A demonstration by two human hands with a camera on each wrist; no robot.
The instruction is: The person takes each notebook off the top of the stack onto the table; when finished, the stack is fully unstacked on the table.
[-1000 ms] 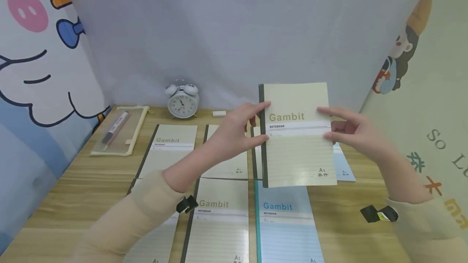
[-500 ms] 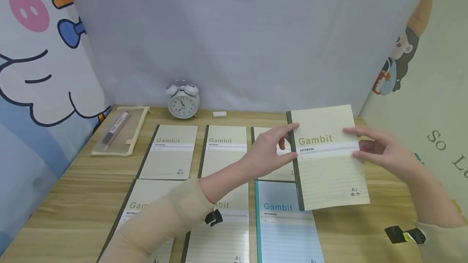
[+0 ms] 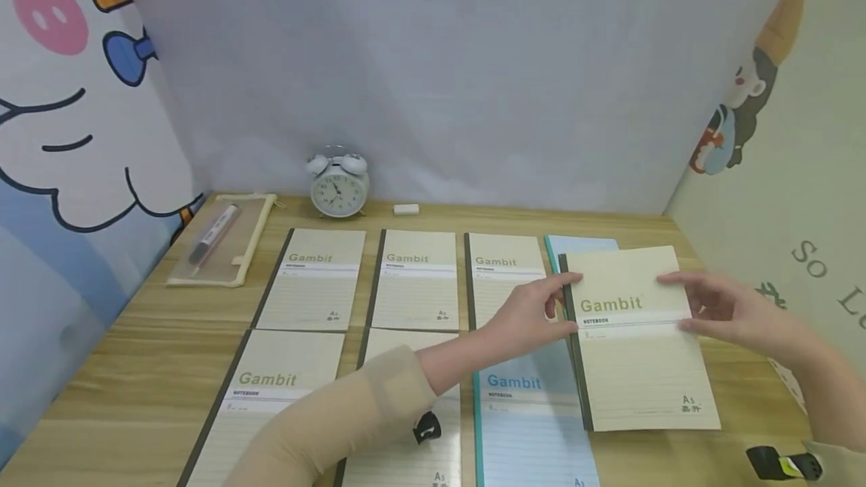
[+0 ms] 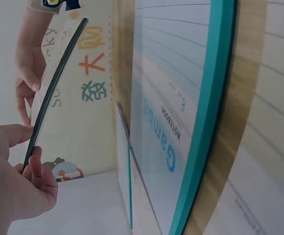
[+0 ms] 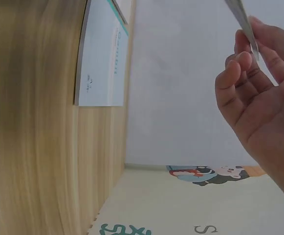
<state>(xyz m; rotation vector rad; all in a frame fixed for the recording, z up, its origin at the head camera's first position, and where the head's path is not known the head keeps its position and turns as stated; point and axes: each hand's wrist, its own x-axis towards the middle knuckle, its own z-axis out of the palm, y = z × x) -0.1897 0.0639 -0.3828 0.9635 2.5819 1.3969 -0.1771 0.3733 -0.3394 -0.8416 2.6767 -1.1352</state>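
Observation:
A cream "Gambit" notebook (image 3: 636, 340) with a dark green spine is held just above the desk at the right. My left hand (image 3: 541, 310) pinches its spine edge, thumb on top. My right hand (image 3: 720, 310) pinches its right edge. In the left wrist view the notebook (image 4: 54, 88) shows edge-on between both hands, clear of the desk. The right wrist view shows my fingers (image 5: 244, 63) closed on its thin edge. Under it lies a blue notebook (image 3: 582, 245), mostly covered.
Several cream notebooks (image 3: 413, 280) lie in two rows on the wooden desk (image 3: 135, 352), with a blue notebook (image 3: 531, 419) in the near row. A white alarm clock (image 3: 338, 185), an eraser (image 3: 406, 210) and a pencil pouch (image 3: 219, 239) sit at the back.
Both hands have carried the cream notebook down and to the right, from raised over the middle of the desk to low over the blue notebook at the right.

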